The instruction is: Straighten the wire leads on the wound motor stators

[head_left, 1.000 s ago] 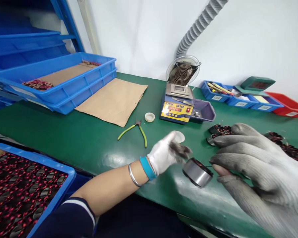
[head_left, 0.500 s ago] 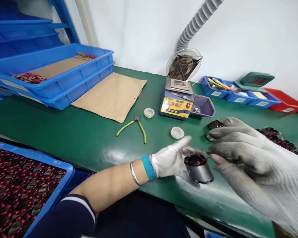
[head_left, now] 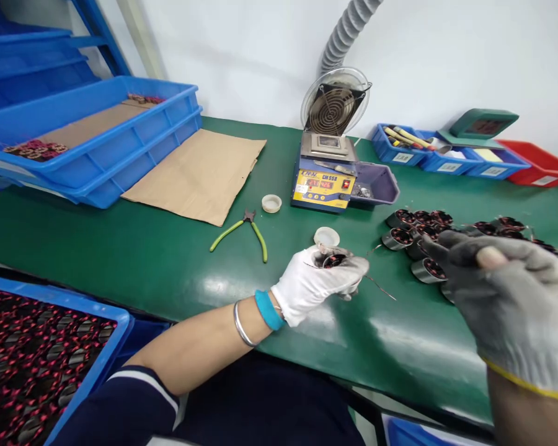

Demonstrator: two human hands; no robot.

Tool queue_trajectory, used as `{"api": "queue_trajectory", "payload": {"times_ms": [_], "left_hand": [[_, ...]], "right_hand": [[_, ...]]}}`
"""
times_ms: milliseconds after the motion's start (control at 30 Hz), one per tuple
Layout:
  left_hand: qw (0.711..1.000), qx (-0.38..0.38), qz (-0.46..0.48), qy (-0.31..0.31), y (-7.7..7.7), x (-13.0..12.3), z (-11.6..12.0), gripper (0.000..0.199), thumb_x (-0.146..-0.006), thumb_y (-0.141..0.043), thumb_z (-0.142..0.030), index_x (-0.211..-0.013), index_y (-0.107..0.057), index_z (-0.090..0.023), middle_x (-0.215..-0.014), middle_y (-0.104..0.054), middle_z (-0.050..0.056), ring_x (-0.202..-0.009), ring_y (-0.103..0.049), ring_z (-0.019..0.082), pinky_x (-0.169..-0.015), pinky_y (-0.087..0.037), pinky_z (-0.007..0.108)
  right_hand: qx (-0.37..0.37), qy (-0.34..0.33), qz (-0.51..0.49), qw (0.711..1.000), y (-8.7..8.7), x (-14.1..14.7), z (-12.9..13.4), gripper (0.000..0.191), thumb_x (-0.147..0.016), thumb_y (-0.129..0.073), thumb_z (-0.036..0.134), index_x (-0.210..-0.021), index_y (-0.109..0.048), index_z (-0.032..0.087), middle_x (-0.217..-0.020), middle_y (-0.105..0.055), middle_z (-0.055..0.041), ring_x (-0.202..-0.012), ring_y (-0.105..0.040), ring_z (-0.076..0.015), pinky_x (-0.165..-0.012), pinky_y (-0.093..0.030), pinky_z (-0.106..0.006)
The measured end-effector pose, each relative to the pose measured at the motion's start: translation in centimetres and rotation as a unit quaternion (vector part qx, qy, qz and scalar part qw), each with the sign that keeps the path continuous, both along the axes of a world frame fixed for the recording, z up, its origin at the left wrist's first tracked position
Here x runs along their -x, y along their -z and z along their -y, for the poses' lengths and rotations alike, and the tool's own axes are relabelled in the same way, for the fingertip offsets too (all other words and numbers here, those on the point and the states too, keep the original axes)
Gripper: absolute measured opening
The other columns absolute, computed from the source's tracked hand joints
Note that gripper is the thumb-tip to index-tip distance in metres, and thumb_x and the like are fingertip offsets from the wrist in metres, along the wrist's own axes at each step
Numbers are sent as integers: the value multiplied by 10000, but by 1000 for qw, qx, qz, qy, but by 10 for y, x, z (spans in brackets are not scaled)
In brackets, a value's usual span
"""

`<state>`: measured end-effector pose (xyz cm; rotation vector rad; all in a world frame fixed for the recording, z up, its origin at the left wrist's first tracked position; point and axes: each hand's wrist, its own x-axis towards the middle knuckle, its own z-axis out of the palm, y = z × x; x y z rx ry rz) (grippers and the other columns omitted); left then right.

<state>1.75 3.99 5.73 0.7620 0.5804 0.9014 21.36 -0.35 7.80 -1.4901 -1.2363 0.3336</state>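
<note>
My left hand [head_left: 320,279], in a white glove, is closed around a motor stator [head_left: 333,261] with dark reddish windings. Thin wire leads [head_left: 382,289] stick out from it to the right. My right hand [head_left: 506,279], in a stained grey-white glove, is raised at the right, apart from the left. Its index finger points left, the other fingers are partly bent, and a bare thumb tip shows; nothing is visible in it. Beyond and partly behind it stand several stators [head_left: 397,238] with metal rims.
Near the left hand are a white round cap [head_left: 326,236], another cap [head_left: 271,203] and green-handled cutters [head_left: 259,238]. A solder pot [head_left: 323,186] stands behind, beside a purple bin [head_left: 376,179]. Cardboard [head_left: 199,173] and blue crates [head_left: 153,136] lie left; a stator-filled crate [head_left: 121,325] sits lower left.
My right hand has let go of the wire at the stator and drawn away, turning over. My left hand has tilted the stator and closed further around it. The view has shifted slightly.
</note>
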Motion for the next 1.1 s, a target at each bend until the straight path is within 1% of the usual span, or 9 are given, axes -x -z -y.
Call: {"api": "queue_trajectory", "payload": {"times_ms": [100, 167, 267, 433, 567, 733, 867, 1000, 1100], "left_hand": [[999, -6, -25, -23, 5, 2, -3, 203, -704, -737, -186, -645, -543, -188, -543, -513, -24, -499, -466, 104, -527, -412, 280], [998, -13, -40, -38, 10, 2, -4, 201, -733, -748, -186, -657, -562, -184, -566, -530, -23, -514, -480, 105, -545, -426, 279], [998, -15, -53, -35, 15, 0, -2, 211, -762, -767, -216, -667, -583, -177, -567, -540, -22, -515, -489, 104, -566, -432, 277], [998, 53, 19, 35, 6, 8, -1, 396, -650, -852, -465, -687, -598, -164, -630, -586, 1, -560, -544, 128, -586, -473, 278], [969, 181, 115, 119, 3, 17, -11, 624, -751, -602, -764, -606, -582, -157, -687, -643, 82, -685, -636, 203, -677, -536, 330], [943, 149, -1, 299, 10, 14, -3, 499, -773, -675, -634, -653, -669, -149, -578, -622, 47, -497, -549, 138, -494, -429, 240], [984, 129, 57, 109, 3, 12, 0, 184, -691, -803, -263, -664, -663, -146, -619, -619, 25, -552, -576, 127, -575, -469, 242], [978, 172, 101, -68, 6, 11, -16, 472, -834, -649, -496, -523, -474, -186, -559, -515, -11, -608, -595, 120, -656, -496, 235], [968, 196, 41, 151, 13, 12, -20, 593, -884, -475, -663, -611, -601, -152, -569, -584, 58, -493, -565, 162, -503, -455, 280]], "right_hand": [[-48, -112, 181, 976, 8, 6, 7, 171, -801, -713, 315, -949, -687, 234, -978, -735, -85, -951, -716, -253, -844, -604, -430], [-136, -193, 319, 918, 9, 16, 9, 223, -802, -708, 228, -1020, -664, 219, -967, -718, -78, -974, -702, -242, -942, -571, -470], [-208, -205, 417, 860, 6, 27, 7, 203, -840, -647, 157, -1039, -622, 185, -904, -688, -70, -944, -685, -226, -1004, -524, -532], [-177, -156, 414, 879, -3, 33, 5, 61, -887, -548, 159, -911, -546, 214, -858, -658, -45, -888, -685, -206, -1009, -523, -547], [-141, -215, 375, 891, -24, 40, 5, 96, -923, -487, 171, -849, -498, 233, -868, -670, -32, -937, -686, -165, -1014, -547, -424], [-114, -263, 465, 838, -43, 45, 9, 103, -941, -488, 259, -856, -540, 231, -960, -692, -53, -1100, -654, -203, -955, -580, -385], [-119, -260, 530, 799, -49, 40, 6, 103, -939, -482, 294, -907, -561, 237, -962, -686, -56, -1064, -654, -230, -1031, -532, -452], [-133, -287, 513, 798, -62, 42, 0, 43, -923, -518, 286, -927, -542, 251, -900, -661, -35, -989, -657, -205, -1123, -446, -443], [-126, -293, 517, 794, -67, 42, -5, 51, -918, -523, 305, -928, -544, 260, -905, -658, -31, -1002, -647, -215, -1032, -492, -441]]}}
